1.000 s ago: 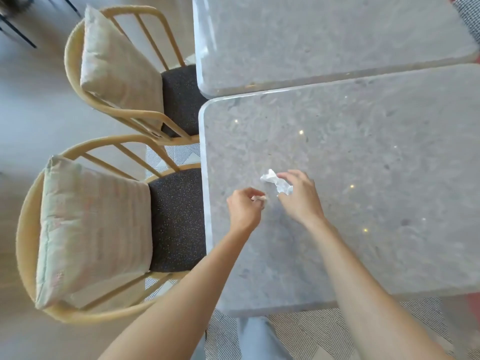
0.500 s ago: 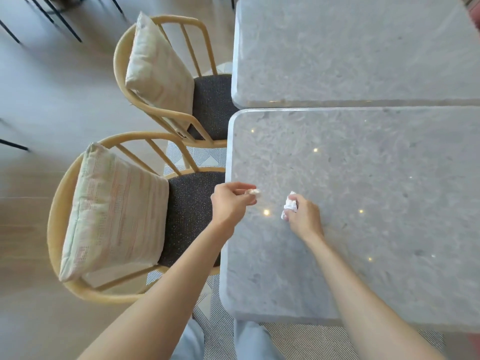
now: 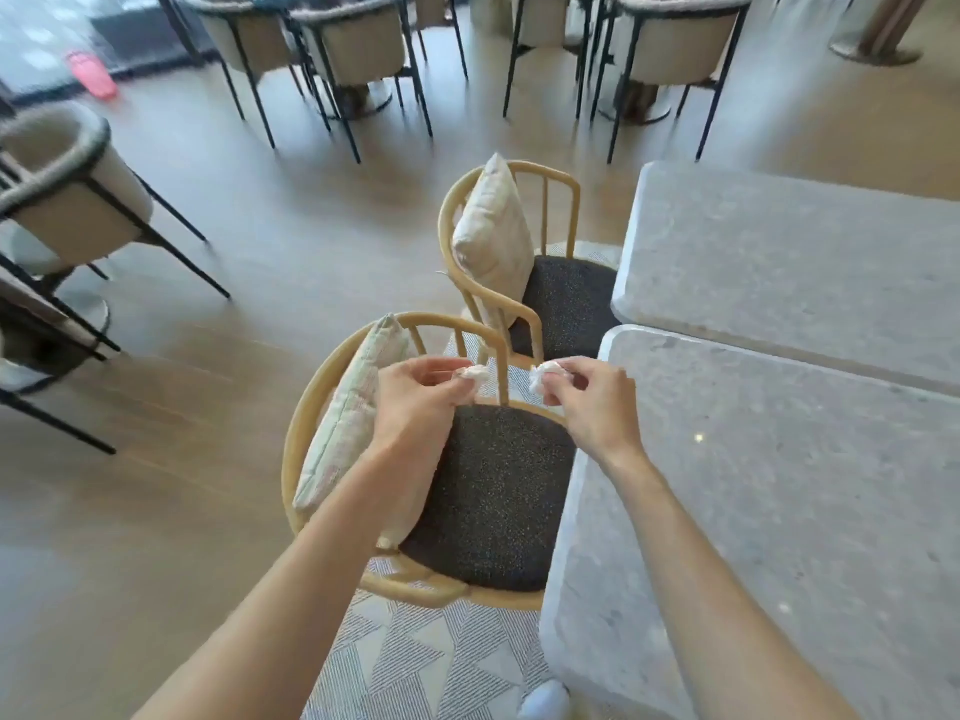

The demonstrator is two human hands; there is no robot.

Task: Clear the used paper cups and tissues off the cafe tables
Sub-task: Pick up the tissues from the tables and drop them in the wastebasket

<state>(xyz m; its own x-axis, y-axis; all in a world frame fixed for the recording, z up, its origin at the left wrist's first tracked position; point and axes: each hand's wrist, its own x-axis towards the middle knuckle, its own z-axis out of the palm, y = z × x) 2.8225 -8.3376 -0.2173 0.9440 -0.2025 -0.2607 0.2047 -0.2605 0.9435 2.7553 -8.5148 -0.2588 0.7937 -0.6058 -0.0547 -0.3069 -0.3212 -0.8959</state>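
Note:
My left hand (image 3: 415, 402) pinches a small crumpled white tissue (image 3: 475, 375) between thumb and fingers. My right hand (image 3: 592, 402) holds a second crumpled white tissue (image 3: 543, 379) the same way. Both hands hang in the air over the dark seat of the near wooden chair (image 3: 493, 491), left of the grey marble table (image 3: 779, 485). The two tissues are close together but apart. No paper cups are in sight.
A second marble table (image 3: 789, 262) stands behind the near one, with another wooden chair (image 3: 519, 262) and cushion beside it. A cushion (image 3: 353, 407) leans on the near chair's back. Black-legged beige chairs (image 3: 353, 39) stand across the wooden floor. A patterned rug (image 3: 415, 662) lies below.
Both hands have lifted their tissues off the near table and moved left over the chair seat. The view has swung up and left, revealing the cafe floor and more chairs.

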